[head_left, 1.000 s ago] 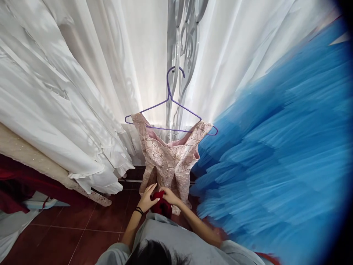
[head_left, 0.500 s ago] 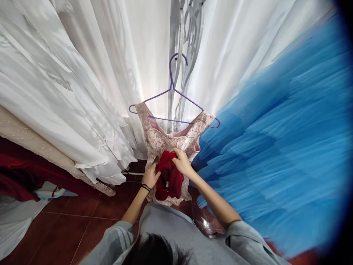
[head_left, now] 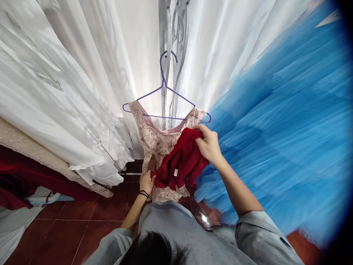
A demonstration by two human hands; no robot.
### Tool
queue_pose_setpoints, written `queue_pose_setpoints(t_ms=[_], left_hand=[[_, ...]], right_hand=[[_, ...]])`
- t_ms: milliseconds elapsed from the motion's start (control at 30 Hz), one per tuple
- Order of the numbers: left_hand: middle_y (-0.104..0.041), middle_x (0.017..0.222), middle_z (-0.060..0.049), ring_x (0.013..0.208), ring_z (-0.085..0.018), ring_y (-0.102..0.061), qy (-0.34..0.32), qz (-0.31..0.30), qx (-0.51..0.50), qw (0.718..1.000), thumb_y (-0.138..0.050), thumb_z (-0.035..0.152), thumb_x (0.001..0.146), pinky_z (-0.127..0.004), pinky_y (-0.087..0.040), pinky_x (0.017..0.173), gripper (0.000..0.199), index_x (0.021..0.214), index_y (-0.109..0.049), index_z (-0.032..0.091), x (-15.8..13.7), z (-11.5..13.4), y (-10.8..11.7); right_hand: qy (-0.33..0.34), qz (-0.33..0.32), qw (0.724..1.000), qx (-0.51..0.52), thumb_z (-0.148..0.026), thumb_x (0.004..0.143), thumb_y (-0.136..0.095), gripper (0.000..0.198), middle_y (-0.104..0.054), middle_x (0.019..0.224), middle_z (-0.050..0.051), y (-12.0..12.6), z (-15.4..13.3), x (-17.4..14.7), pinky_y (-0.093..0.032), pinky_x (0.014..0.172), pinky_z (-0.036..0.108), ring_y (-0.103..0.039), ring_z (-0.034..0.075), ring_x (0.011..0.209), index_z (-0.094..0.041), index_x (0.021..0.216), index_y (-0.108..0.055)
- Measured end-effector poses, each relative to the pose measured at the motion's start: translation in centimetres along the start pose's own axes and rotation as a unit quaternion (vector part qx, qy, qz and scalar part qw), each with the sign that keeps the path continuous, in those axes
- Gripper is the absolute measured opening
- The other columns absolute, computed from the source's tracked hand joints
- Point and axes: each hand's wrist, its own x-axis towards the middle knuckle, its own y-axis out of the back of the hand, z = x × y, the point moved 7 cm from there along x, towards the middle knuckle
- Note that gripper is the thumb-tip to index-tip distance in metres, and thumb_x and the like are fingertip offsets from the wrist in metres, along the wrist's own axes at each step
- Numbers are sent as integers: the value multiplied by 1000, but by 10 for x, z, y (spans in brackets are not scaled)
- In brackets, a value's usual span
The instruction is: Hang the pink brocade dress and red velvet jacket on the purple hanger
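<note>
A dark red cloth garment (head_left: 182, 158) with a small white tag is stretched slantwise between my two hands; its exact kind does not show. My left hand (head_left: 147, 183), with dark bands at the wrist, pinches its lower left end. The upper right edge is gripped by my right hand (head_left: 209, 143), held higher. Behind the red cloth hangs a pale pink patterned dress (head_left: 149, 136), partly covered by it. Its straps sit on a purple hanger (head_left: 163, 82), hooked on ornate grey metalwork.
White drapes (head_left: 82, 92) hang at the left and behind. A large blue tulle skirt (head_left: 275, 140) fills the right side. Beige and dark red garments (head_left: 68, 186) lie low at the left, above a red tiled floor (head_left: 79, 224). The grey metalwork (head_left: 179, 33) rises behind the hanger.
My right hand has moved up and to the right, my left slightly down and left. The bunched red cloth is now spread out between them.
</note>
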Motion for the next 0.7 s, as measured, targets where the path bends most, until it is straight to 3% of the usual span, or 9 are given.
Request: queue_pose_setpoints(t_ms=[133, 233, 333, 433, 500, 533, 600, 667, 700], left_hand=[[-73, 100, -13, 95, -28, -67, -9, 97, 28, 995, -47, 19, 90, -36, -50, 84, 24, 103, -67, 19, 12, -7, 82], [-70, 97, -9, 94, -25, -64, -82, 210, 1, 974, -48, 16, 82, -34, -49, 85, 25, 97, -67, 20, 16, 16, 160], [-66, 90, -7, 88, -22, -60, -138, 331, -47, 932, -51, 18, 77, -32, -47, 82, 20, 88, -67, 19, 12, 44, 225], [-57, 66, -1, 66, -16, -51, -108, 279, -208, 931, -60, 24, 66, -26, -42, 64, 7, 69, -63, 18, 24, 55, 252], [-54, 60, 1, 61, -13, -48, -86, 248, -357, 897, -64, 26, 57, -24, -41, 60, 11, 60, -58, 17, 31, 59, 263], [-56, 61, 1, 63, -13, -50, -90, 264, -413, 867, -66, 27, 54, -24, -43, 62, 13, 59, -57, 17, 32, 61, 270], [-59, 65, 1, 68, -13, -53, -122, 326, -449, 823, -69, 28, 54, -24, -47, 69, 16, 61, -59, 18, 27, 69, 287], [-58, 64, 2, 68, -13, -53, -134, 326, -406, 843, -71, 30, 58, -23, -47, 68, 17, 62, -59, 18, 26, 84, 292], [-57, 62, 2, 64, -13, -52, -116, 300, -389, 863, -70, 32, 60, -23, -46, 64, 18, 61, -58, 18, 29, 90, 288]], right_hand=[[-4, -29, 982, -187, -12, 73, -46, 53, -76, 90, 6, 26, 18, 11, -47, 71, 32, -68, 25, 79, -22, 120, -70], [-1, -8, 961, -277, -14, 76, -48, 52, -76, 105, 9, 47, 25, 18, -48, 73, 35, -70, 29, 92, -24, 122, -71], [8, 26, 960, -278, -18, 79, -50, 44, -73, 114, 10, 70, 29, 24, -49, 76, 35, -67, 30, 102, -22, 117, -73], [-39, -123, 974, -185, -30, 78, -62, 26, -75, 87, 7, 71, 48, 28, -49, 68, 31, -68, 25, 81, -18, 93, -79], [-82, -226, 966, -100, -38, 75, -67, 25, -71, 73, 3, 70, 59, 25, -47, 61, 28, -65, 22, 69, -17, 82, -78], [-98, -227, 967, -67, -40, 75, -66, 27, -70, 70, 3, 73, 62, 25, -46, 60, 28, -63, 20, 65, -16, 82, -77], [-109, -124, 986, -39, -39, 78, -62, 28, -67, 69, 2, 88, 64, 28, -43, 56, 26, -58, 17, 62, -16, 86, -75], [-97, -22, 994, -40, -37, 78, -60, 25, -63, 66, 1, 97, 61, 27, -38, 53, 25, -52, 14, 59, -16, 84, -72], [-91, -12, 995, -35, -37, 78, -60, 23, -61, 64, 1, 94, 59, 25, -37, 53, 24, -50, 13, 58, -16, 80, -70]])
